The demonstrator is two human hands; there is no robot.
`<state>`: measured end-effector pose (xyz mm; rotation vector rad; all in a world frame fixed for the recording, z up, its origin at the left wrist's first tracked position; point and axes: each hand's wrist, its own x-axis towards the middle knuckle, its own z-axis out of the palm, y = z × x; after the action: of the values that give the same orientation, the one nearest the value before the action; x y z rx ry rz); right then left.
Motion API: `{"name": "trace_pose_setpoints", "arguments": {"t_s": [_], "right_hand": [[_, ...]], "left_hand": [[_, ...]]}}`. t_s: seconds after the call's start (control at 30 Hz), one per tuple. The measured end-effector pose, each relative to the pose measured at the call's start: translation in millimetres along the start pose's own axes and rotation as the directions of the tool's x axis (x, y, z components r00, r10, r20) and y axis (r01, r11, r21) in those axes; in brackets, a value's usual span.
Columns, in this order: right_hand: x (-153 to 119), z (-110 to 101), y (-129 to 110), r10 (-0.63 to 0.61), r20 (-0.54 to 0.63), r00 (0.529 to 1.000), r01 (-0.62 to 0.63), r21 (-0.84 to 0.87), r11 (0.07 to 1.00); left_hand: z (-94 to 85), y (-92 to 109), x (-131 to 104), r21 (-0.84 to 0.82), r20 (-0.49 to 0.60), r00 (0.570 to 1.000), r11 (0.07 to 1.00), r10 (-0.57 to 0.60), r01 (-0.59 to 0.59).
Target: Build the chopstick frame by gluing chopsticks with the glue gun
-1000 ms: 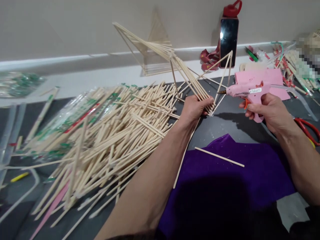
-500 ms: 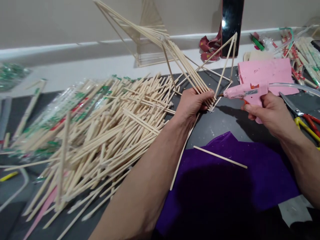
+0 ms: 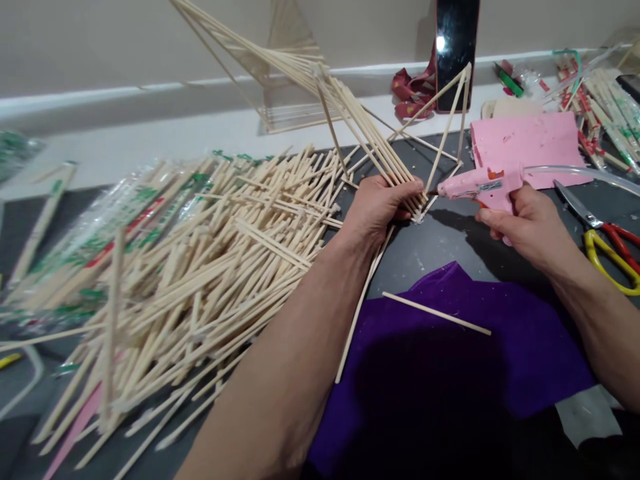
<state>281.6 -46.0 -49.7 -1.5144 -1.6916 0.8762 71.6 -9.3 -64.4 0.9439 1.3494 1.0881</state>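
My left hand is closed round the near end of a row of chopsticks, which belong to a glued chopstick frame leaning up toward the wall. In my right hand is a pink glue gun, gripped by its handle. Its nozzle tip points left and is very close to the chopstick ends beside my left thumb; whether it touches them I cannot tell. A clear glue stick runs out of the gun's back. Whitish glue shows at the frame's near corner.
A big heap of loose chopsticks covers the left side, with wrapped chopsticks behind. One chopstick lies on purple cloth. Scissors and a pink sheet are right. A phone stands at the wall.
The whole view has shifted slightly, so most things appear a little further left. The glue gun's tip stays near the chopstick ends, and both hands keep their holds.
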Motion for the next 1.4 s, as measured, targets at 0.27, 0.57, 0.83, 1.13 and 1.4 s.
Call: {"name": "trace_pose_setpoints", "arguments": {"t_s": [0.27, 0.57, 0.83, 1.13, 1.4], "right_hand": [[-1.2, 1.1, -0.9, -0.039, -0.019, 0.999, 0.037, -0.109, 0.993], [-2.2, 1.3, 0.2, -0.074, -0.015, 0.997, 0.071, -0.152, 0.986], [-2.4, 1.4, 0.1, -0.136, -0.024, 0.99, 0.13, -0.183, 0.974], [-2.6, 2.2, -3.4, -0.151, -0.02, 0.988, 0.142, -0.236, 0.961], [-3.3, 2.9, -0.7, -0.185, -0.056, 0.981, 0.167, -0.237, 0.957]], "left_hand": [[0.7, -0.9, 0.0, -0.006, -0.009, 1.0, 1.0, 0.005, -0.005], [-2.1, -2.5, 2.3, 0.031, 0.003, 1.0, 0.999, 0.016, -0.016], [-2.0, -2.5, 1.7, 0.018, -0.003, 1.0, 1.0, 0.013, -0.013], [-1.8, -2.7, 2.5, 0.017, -0.008, 1.0, 1.0, 0.012, -0.012], [-1.7, -1.8, 0.7, 0.022, -0.005, 1.0, 1.0, 0.022, -0.021]]}}
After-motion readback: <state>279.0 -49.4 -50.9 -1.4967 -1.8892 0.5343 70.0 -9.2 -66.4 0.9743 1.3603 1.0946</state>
